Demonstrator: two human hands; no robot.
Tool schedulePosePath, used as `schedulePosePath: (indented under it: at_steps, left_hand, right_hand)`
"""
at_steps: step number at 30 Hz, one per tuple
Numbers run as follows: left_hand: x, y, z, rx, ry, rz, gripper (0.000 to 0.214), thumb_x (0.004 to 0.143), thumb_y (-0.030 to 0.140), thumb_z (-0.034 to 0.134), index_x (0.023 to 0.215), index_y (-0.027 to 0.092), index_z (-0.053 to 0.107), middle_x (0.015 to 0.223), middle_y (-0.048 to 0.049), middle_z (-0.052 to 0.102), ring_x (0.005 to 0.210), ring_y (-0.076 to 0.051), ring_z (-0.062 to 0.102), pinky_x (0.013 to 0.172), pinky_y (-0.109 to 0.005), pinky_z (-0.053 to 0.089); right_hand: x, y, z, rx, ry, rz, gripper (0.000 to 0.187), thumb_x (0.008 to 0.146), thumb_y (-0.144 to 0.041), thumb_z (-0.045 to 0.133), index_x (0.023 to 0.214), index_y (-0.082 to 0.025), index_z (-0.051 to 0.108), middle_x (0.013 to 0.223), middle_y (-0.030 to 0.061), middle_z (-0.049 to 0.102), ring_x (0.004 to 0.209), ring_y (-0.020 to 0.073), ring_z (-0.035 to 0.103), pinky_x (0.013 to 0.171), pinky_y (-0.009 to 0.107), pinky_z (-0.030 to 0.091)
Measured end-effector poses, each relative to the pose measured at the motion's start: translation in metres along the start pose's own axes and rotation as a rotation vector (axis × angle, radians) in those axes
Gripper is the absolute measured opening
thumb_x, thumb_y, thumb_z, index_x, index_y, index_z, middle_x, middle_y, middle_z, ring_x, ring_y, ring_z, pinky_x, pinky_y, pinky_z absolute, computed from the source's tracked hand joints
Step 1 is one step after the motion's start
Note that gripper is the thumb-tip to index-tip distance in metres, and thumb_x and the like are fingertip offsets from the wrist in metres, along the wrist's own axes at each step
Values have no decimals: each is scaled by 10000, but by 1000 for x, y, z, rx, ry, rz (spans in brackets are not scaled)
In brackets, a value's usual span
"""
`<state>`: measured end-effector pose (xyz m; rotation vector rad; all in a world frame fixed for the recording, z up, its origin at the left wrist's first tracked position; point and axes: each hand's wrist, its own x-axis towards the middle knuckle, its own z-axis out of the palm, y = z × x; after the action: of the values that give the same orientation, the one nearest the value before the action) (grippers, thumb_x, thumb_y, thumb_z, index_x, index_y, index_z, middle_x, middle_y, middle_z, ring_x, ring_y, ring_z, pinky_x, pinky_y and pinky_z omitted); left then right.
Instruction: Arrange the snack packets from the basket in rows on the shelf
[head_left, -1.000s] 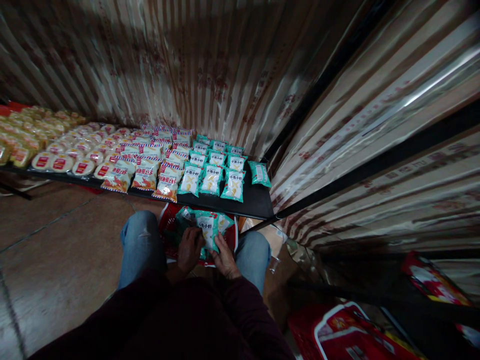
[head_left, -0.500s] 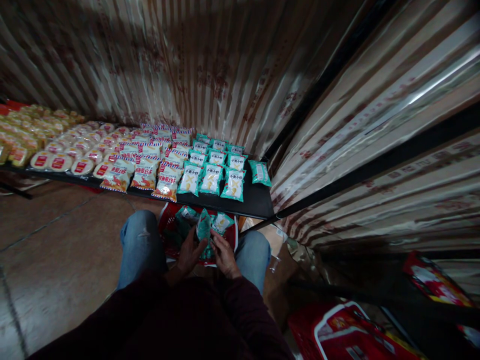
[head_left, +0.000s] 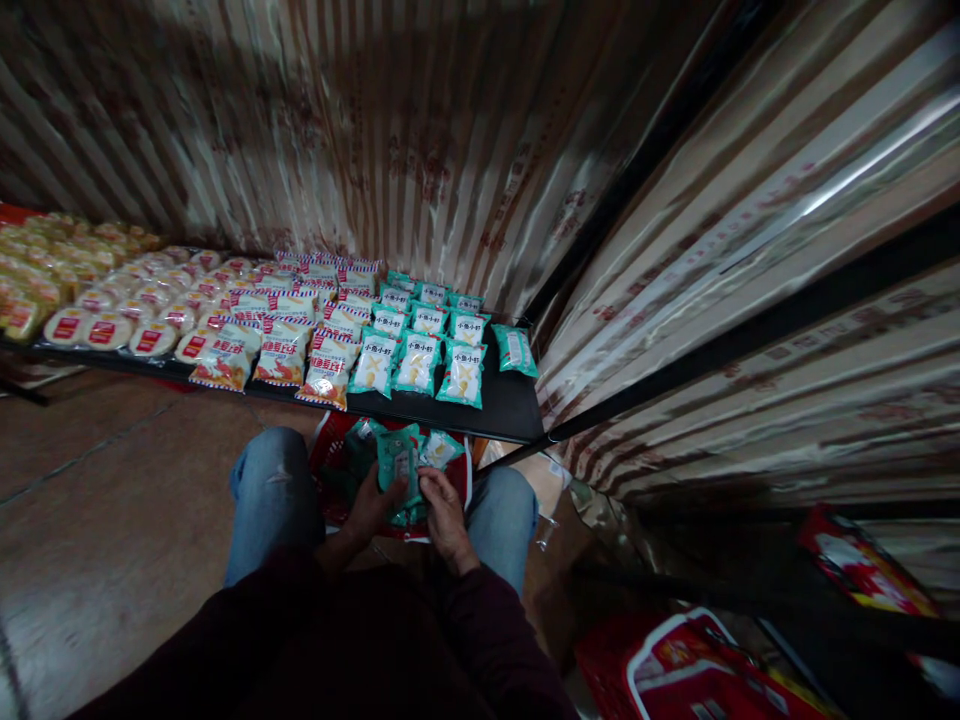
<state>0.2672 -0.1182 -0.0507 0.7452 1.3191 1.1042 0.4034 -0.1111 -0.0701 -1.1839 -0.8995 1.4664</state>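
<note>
I crouch before a low black shelf [head_left: 510, 405]. Between my knees, my left hand [head_left: 369, 505] and my right hand [head_left: 444, 510] together grip a teal snack packet [head_left: 399, 460], held upright over a red basket [head_left: 330, 465] that holds more teal packets [head_left: 439, 450]. Both hands have fingers closed on the packet. Rows of matching teal packets [head_left: 420, 360] lie on the shelf's right part, with one lone packet [head_left: 516, 350] beside them.
Red-and-white snack bags [head_left: 281, 350] and round yellow-wrapped cakes [head_left: 105, 310] fill the shelf to the left. Foil-striped panels [head_left: 420, 130] wall the back and right. Another red basket [head_left: 675, 665] sits at lower right. Brown tiled floor [head_left: 97, 510] lies to my left.
The teal packet went from lying flat in the basket to being lifted and turned upright in both hands. My view shifted slightly left.
</note>
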Motion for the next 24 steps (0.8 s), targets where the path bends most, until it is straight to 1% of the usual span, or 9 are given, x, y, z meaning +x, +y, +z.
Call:
schedulePosePath:
  at_steps: [2, 5, 7, 10, 13, 16, 19, 24]
  left_hand:
    - [-2, 6, 0, -44, -13, -33, 625, 627, 494, 723, 1128, 156, 566, 1103, -110, 665, 1016, -273, 609, 888, -387, 472]
    - [-4, 13, 0, -166, -55, -88, 662, 610, 468, 751, 1159, 151, 559, 1132, -117, 657, 1036, -278, 608, 904, -400, 470]
    - [-4, 15, 0, -254, -93, -127, 671, 602, 450, 764, 1164, 144, 563, 1137, -119, 657, 1051, -280, 606, 911, -404, 472]
    - [-3, 18, 2, -325, -133, -182, 623, 597, 430, 770, 1117, 134, 596, 1097, -113, 676, 1064, -281, 604, 913, -402, 478]
    - [-3, 23, 5, -386, -169, -260, 602, 605, 420, 764, 1113, 143, 600, 1049, -104, 693, 1018, -283, 629, 876, -410, 504]
    - [-2, 28, 8, -414, -228, -312, 622, 613, 392, 766, 1157, 160, 578, 1031, -102, 699, 962, -287, 651, 827, -418, 526]
    - [-1, 29, 9, -416, -272, -317, 659, 625, 358, 772, 1211, 166, 541, 1048, -116, 693, 944, -288, 657, 812, -419, 531]
    - [2, 22, 9, -412, -258, -288, 703, 626, 339, 784, 1249, 167, 506, 1078, -121, 680, 955, -278, 654, 837, -411, 522]
  right_hand:
    - [1, -5, 3, -17, 15, -10, 359, 700, -468, 697, 984, -253, 657, 946, 14, 657, 933, 183, 598, 875, 315, 450]
    - [0, -15, 8, -117, 48, -4, 525, 693, -522, 683, 1130, -243, 604, 1031, 39, 649, 982, 192, 590, 900, 315, 443]
    - [-1, -21, 11, -198, 78, -12, 553, 721, -561, 636, 1168, -239, 590, 1067, 47, 647, 1012, 201, 580, 914, 318, 436]
    - [-4, -26, 15, -299, 109, -42, 557, 759, -574, 582, 1200, -235, 578, 1137, 59, 634, 1073, 218, 559, 939, 332, 419]
    - [-5, -26, 17, -351, 133, -89, 538, 785, -565, 550, 1202, -227, 581, 1192, 70, 614, 1111, 228, 543, 971, 348, 394]
    - [-3, -21, 15, -354, 192, -98, 514, 786, -558, 546, 1169, -219, 600, 1178, 72, 626, 1109, 232, 546, 964, 347, 399]
    - [0, -15, 10, -390, 236, -124, 494, 798, -542, 534, 1139, -193, 605, 1130, 83, 643, 1072, 230, 563, 943, 348, 412]
    - [3, -5, 3, -528, 315, -292, 421, 866, -487, 434, 1067, -162, 609, 1086, 110, 638, 1051, 218, 564, 956, 355, 394]
